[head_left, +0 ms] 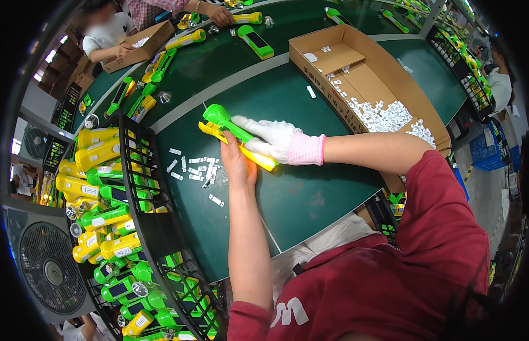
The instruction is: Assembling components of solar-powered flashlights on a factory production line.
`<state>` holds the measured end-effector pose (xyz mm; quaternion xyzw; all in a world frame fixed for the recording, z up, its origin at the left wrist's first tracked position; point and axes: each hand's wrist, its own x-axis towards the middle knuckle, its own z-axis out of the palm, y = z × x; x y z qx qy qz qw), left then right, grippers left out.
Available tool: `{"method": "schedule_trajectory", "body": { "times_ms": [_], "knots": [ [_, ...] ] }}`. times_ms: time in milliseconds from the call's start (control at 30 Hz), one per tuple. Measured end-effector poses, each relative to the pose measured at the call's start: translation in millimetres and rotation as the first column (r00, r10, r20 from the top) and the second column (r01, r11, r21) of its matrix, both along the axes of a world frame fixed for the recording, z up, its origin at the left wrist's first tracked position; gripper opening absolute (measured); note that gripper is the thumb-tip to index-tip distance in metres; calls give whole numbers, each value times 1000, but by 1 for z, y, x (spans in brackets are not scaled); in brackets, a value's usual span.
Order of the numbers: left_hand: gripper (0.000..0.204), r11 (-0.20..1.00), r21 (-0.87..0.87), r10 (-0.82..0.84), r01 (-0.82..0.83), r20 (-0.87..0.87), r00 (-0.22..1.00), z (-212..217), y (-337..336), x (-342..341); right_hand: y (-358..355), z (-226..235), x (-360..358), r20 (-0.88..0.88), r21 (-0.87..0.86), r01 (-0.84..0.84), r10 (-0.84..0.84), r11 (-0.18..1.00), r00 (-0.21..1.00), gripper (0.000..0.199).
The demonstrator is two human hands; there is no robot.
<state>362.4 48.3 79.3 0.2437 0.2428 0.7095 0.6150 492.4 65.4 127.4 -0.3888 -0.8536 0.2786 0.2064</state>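
Over the green work table I hold a flashlight casing. Its green part (pixel 217 115) lies along its yellow part (pixel 210 130); whether the two are fully joined I cannot tell. My left hand (pixel 239 163), bare, is closed around the yellow part from below. My right hand (pixel 271 137), in a white glove with a pink cuff, is wrapped over the green part from above, its fingers hiding the middle of the casing. Just left of my left hand, several small white plastic pieces (pixel 195 170) lie scattered on the table top.
A black crate (pixel 140 184) full of yellow and green flashlights stands at the left, beside a fan (pixel 53 269). To the right sits a long cardboard box (pixel 347 116) with many white pieces. Flashlights lie on the belt (pixel 219 62) beyond, where other people work.
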Motion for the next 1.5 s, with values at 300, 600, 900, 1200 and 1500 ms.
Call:
{"method": "schedule_trajectory", "body": {
  "times_ms": [300, 600, 900, 1200, 1500],
  "knots": [
    [47, 999, 13, 45, -44, -51, 998, -2, 2, -3, -3, 7, -5, 110, 63, 26, -33, 998, 993, 57],
    [47, 1000, -30, -3, 3, -9, 1000, 7, -6, 4, -3, 22, 4, 152, 10, -81, 78, 997, 985, 58],
    [41, 999, -11, -34, 34, 45, 998, 5, -6, 4, -7, 18, 8, 147, 80, -52, 40, 995, 988, 58],
    [42, 998, 37, -45, 50, -112, 993, -5, -3, -4, -3, 14, 0, 216, 31, -52, 44, 998, 976, 59],
    [46, 996, -13, -89, 88, -119, 989, -6, 2, 11, -1, 20, 21, 336, 70, -95, 66, 993, 939, 68]
  ]
}}
